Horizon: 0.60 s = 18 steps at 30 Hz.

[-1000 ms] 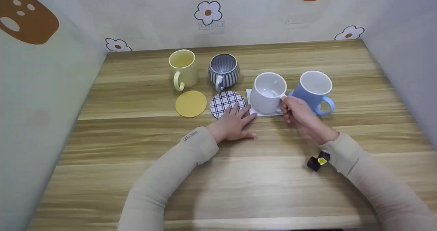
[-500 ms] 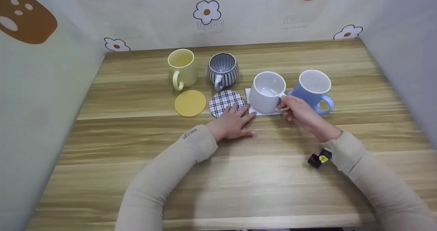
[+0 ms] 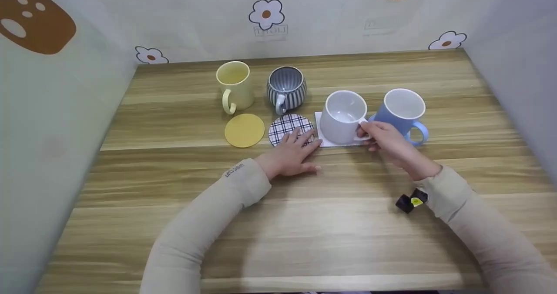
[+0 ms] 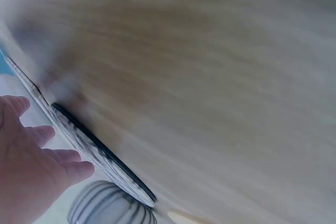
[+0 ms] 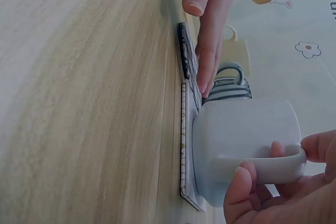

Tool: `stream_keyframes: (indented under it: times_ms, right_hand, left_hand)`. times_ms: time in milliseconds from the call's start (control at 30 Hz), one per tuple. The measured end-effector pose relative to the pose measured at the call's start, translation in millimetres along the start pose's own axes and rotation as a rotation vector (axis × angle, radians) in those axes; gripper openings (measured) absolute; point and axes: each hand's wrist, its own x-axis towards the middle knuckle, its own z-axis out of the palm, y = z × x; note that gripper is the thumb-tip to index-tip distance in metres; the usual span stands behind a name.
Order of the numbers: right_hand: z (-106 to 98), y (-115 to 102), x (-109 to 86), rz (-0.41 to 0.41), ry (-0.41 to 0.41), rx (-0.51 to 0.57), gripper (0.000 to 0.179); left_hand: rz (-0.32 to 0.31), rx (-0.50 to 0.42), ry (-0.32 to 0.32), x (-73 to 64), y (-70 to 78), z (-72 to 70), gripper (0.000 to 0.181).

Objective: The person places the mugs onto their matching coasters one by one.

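Note:
My right hand (image 3: pixel 387 141) grips the handle of a white mug (image 3: pixel 341 126), fingers curled through it in the right wrist view. That mug stands upright on a square white coaster (image 5: pixel 191 150). With fingers spread, my left hand (image 3: pixel 289 155) lies over the near part of a round plaid coaster (image 3: pixel 283 126); its fingertips come close to the white coaster's edge. Behind the plaid coaster stands a striped grey mug (image 3: pixel 291 98). Just right of my right hand, a blue mug (image 3: pixel 389 119) stands on a blue coaster, mostly hidden.
A yellow mug (image 3: pixel 241 96) stands at the back left, with a round yellow coaster (image 3: pixel 244 131) in front of it. All are on a wooden table (image 3: pixel 348 242) bounded by a patterned wall (image 3: pixel 322 20) at the back. A black camera (image 3: pixel 409 202) sits at my right wrist.
My left hand has shifted slightly left and back from the white coaster's edge. The right hand keeps its grip on the white mug, which stays in place.

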Motion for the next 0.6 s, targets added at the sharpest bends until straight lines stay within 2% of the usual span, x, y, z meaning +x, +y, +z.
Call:
stream_keyframes:
  times_ms: [300,600]
  right_hand:
    - [-5,-6,-12.9,-0.010,0.046,-0.088,0.037]
    - [-9,-14,-28.1,-0.108,0.081,-0.199,0.047]
  left_hand:
    - [-0.021,-0.006,0.014,-15.7,-10.8,2.0,0.073]
    - [-0.069,-0.013,0.043,-28.9,-25.4,6.6,0.075]
